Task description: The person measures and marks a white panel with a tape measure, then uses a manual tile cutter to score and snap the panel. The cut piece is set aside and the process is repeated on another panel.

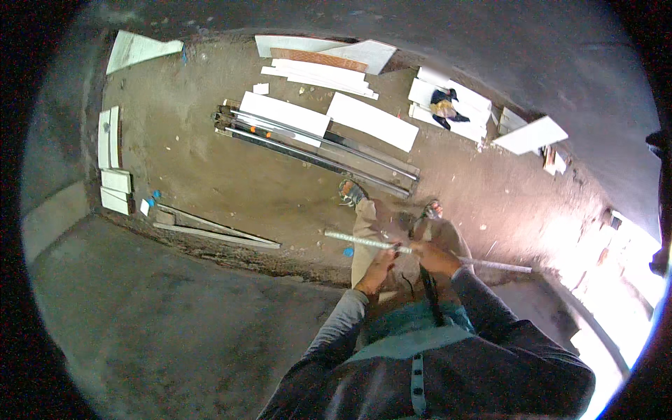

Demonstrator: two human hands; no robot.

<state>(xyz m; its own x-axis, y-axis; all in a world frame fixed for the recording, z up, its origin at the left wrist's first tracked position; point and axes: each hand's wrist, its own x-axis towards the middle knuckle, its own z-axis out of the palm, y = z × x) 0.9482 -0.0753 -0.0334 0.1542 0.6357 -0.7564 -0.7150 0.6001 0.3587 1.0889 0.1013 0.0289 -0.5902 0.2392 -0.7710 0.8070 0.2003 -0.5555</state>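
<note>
A long, narrow, pale measuring stick (357,239) with markings lies crosswise in front of my body, above my legs. My left hand (380,267) is closed on it near the middle, and just to its right my right hand (436,257) grips it too. The stick's right part reaches past my right forearm. My shoes (352,192) stand on the dusty floor, just short of a tile cutter (315,150) with two long metal rails and orange parts. Two white tiles (371,122) lie beside and partly under that cutter.
Stacks of white tiles (318,78) line the far wall, one bearing a dark and tan bundle (443,105). More tiles (114,180) are along the left wall. Two thin strips (217,238) lie at lower left. Grey walls (168,322) enclose the floor; bright light comes from the right.
</note>
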